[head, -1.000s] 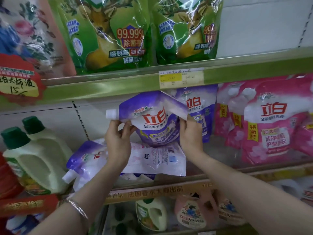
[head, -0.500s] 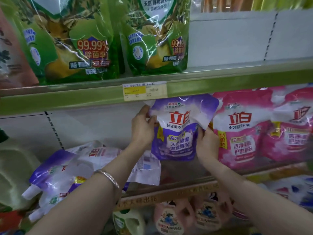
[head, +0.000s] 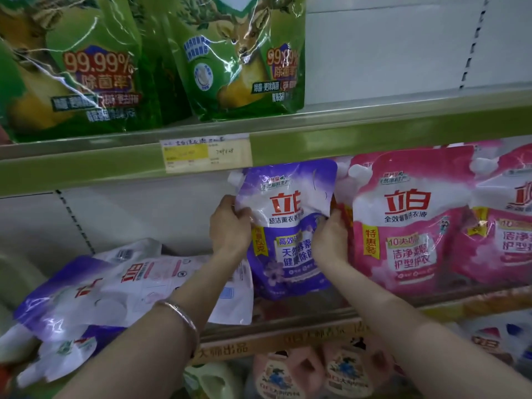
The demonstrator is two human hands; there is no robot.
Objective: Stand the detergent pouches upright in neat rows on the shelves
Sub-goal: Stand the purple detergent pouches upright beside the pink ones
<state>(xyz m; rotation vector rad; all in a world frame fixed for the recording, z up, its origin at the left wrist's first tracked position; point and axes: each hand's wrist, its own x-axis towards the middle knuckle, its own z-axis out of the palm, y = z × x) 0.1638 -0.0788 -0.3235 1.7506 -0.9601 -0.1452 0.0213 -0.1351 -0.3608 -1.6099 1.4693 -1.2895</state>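
We grip the purple pouch [head: 288,226] with both hands on the middle shelf [head: 431,306]. The left hand [head: 230,226] is curled round its left edge and the right hand [head: 331,240] is curled round its right edge. The pouch sits just beside the pink pouches [head: 408,226], touching or nearly touching the nearest one.

Its long axis runs close to vertical. The spout cap [head: 234,178] is at the top left, just under the shelf above, the base points down and the printed face is turned toward us. We cannot tell whether the base already rests fully on the shelf.

We judge the task to be partly done. The pink pouches stand upright in a row to the right, and the green pouches [head: 244,67] stand on the upper shelf. This purple one looks nearly placed and needs only to be settled and let go.

What is left lies to the left. There the fallen purple pouches [head: 115,289] lie flat in a loose heap, their long axes roughly along the shelf. They have to be lifted and stood beside this one.
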